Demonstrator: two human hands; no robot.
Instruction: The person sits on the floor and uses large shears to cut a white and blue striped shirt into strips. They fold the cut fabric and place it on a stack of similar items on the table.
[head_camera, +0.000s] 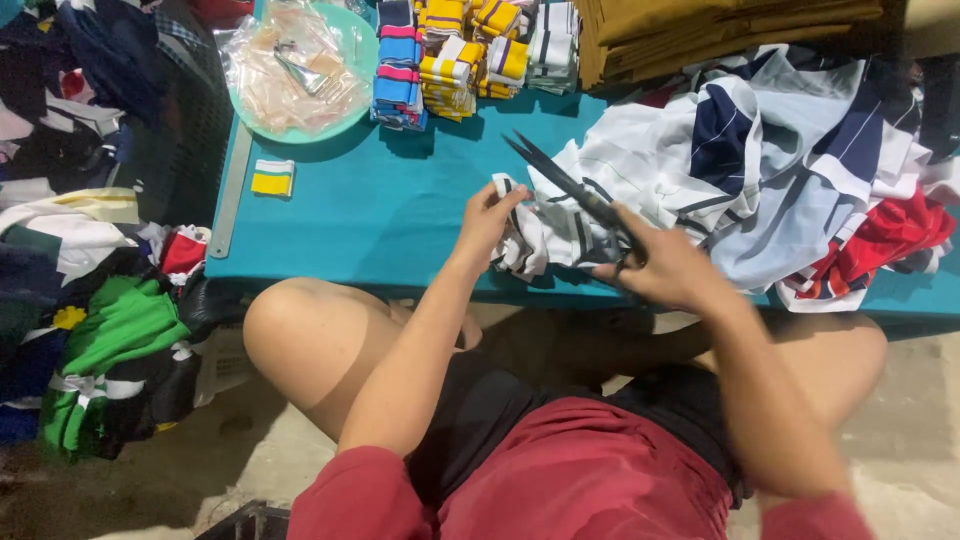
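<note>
My left hand pinches the edge of a white cloth piece with dark stripes at the front edge of the teal table. My right hand grips black scissors; their blades are slightly apart and point up and to the left, above the cloth. Both hands sit close together over the table's near edge, above my bare knees and red shorts.
A heap of white, navy and red garments covers the table's right. Stacks of striped knit bands, a green bowl with plastic bags, a small yellow-white band and a metal ruler lie at left. Clothes pile on the floor.
</note>
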